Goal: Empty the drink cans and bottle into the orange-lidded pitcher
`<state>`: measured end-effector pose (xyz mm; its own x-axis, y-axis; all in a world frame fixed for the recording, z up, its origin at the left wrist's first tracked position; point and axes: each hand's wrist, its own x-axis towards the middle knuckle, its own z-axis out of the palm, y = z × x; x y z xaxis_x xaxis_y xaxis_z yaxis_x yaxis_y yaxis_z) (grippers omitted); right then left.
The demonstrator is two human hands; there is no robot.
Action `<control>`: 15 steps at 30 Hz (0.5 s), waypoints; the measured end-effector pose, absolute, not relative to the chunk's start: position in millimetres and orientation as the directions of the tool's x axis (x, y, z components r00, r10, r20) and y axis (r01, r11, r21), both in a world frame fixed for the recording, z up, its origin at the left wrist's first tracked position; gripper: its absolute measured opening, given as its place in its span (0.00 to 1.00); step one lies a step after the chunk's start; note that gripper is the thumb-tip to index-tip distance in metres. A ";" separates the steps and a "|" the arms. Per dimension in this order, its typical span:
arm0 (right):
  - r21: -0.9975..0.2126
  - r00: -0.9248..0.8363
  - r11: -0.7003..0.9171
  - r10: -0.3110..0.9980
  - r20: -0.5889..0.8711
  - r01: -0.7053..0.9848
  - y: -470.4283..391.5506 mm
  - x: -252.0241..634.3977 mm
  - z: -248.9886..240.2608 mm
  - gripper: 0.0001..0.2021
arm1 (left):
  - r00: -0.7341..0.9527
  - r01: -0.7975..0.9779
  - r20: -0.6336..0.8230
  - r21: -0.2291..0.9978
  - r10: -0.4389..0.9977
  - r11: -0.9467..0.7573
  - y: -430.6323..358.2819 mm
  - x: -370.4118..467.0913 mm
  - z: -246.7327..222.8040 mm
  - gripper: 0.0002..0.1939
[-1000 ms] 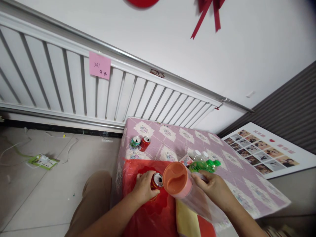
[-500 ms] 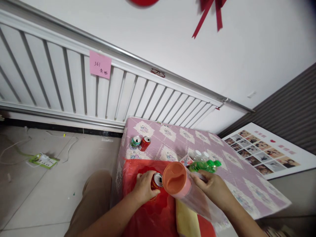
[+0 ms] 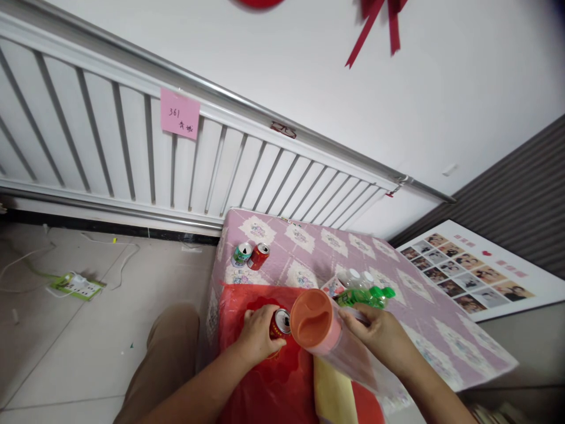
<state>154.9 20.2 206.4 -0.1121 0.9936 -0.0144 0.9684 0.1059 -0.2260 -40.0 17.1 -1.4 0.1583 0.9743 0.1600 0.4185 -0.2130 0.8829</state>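
Observation:
My left hand [image 3: 259,334] is wrapped round a red drink can [image 3: 281,325] with an opened top, over a red tray [image 3: 282,374]. In my right hand [image 3: 375,333] is the handle of a clear plastic pitcher [image 3: 353,359] with an orange lid [image 3: 311,320]. The pitcher is tilted, its lid end towards the can and close beside it. Whether liquid runs between them cannot be seen. Below the pitcher lies a folded yellow cloth [image 3: 334,391]. Farther back stand a green can [image 3: 242,254] and another red can [image 3: 258,257], side by side.
Green-capped bottles [image 3: 368,296] lie beyond the pitcher, near a small patterned box [image 3: 332,287]. A patterned cloth [image 3: 304,241] covers the table, against a white radiator [image 3: 247,171]. On the floor at left is a power strip [image 3: 77,287] with cables. A photo board [image 3: 468,268] leans at right.
Both hands, the can and the pitcher hold almost the same position. Only a very slight shift of the camera view shows.

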 end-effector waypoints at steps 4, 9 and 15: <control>-0.211 -0.105 0.100 0.994 -0.012 0.972 20.5 154.4 206.6 0.21 | 0.153 0.417 0.165 0.883 0.974 -0.215 17.2 -39.7 -2.8 0.34; -0.214 -0.095 0.086 0.995 -0.033 0.973 19.7 155.2 206.7 0.21 | 0.152 0.417 0.167 0.883 0.974 -0.216 17.5 -40.0 -3.4 0.34; -0.219 -0.075 0.065 0.997 -0.036 0.974 19.7 151.9 209.0 0.21 | 0.150 0.422 0.163 0.882 0.975 -0.213 17.8 -40.0 -3.8 0.34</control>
<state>151.9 19.7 209.0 -0.0750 0.9966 -0.0355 0.9736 0.0654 -0.2189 -40.0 17.8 -3.8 0.1503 0.9751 0.1633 0.4215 -0.2126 0.8815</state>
